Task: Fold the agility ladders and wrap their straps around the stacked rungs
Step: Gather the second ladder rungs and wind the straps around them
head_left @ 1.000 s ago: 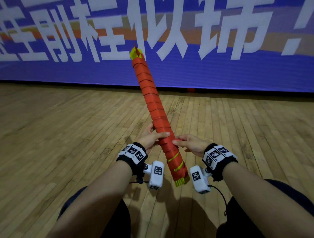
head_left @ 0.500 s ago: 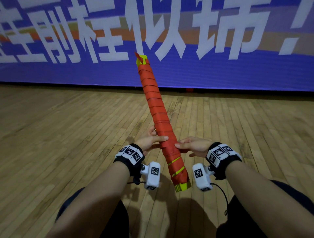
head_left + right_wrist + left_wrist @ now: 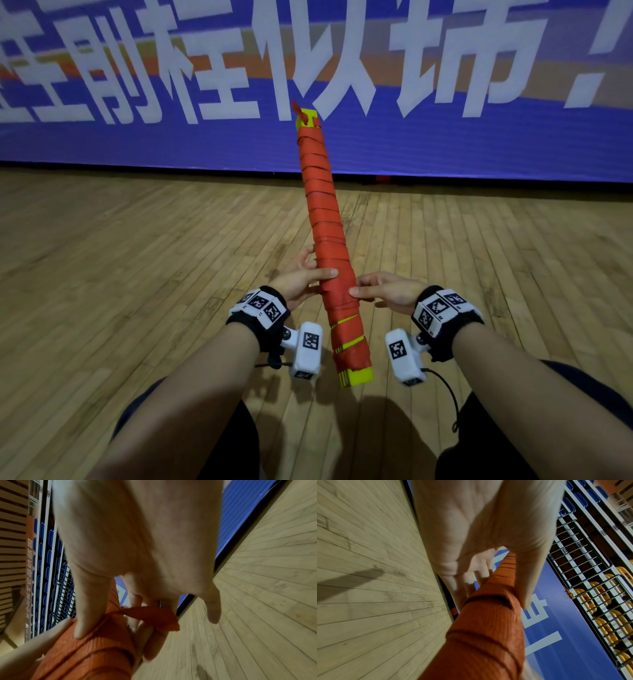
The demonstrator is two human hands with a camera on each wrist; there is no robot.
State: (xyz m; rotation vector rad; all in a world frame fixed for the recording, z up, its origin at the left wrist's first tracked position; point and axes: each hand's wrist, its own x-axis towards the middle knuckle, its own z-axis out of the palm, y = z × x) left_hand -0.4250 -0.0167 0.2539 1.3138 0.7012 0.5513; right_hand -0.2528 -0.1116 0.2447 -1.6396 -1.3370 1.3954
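Observation:
The folded agility ladder [image 3: 325,219] is a long bundle of yellow rungs wound in orange strap, held in the air and pointing away and up. Yellow rung ends [image 3: 356,375] show at the near end and at the far tip [image 3: 307,118]. My left hand [image 3: 301,279] grips the bundle from the left, thumb on top and fingers behind [image 3: 488,628]. My right hand [image 3: 383,291] holds it from the right, thumb pressed on the wrap [image 3: 96,642]. A loose orange strap end [image 3: 154,616] sticks out by the right hand's fingers.
Wooden plank floor [image 3: 137,274] lies all around. A blue banner [image 3: 445,137] with white characters runs along the far wall. Metal railings and yellow and blue seats [image 3: 599,601] rise behind it. My dark-clothed knees [image 3: 212,445] sit below the arms.
The bundle has swung more upright, its far tip moving right. Both hands kept their hold at the same place near the lower end.

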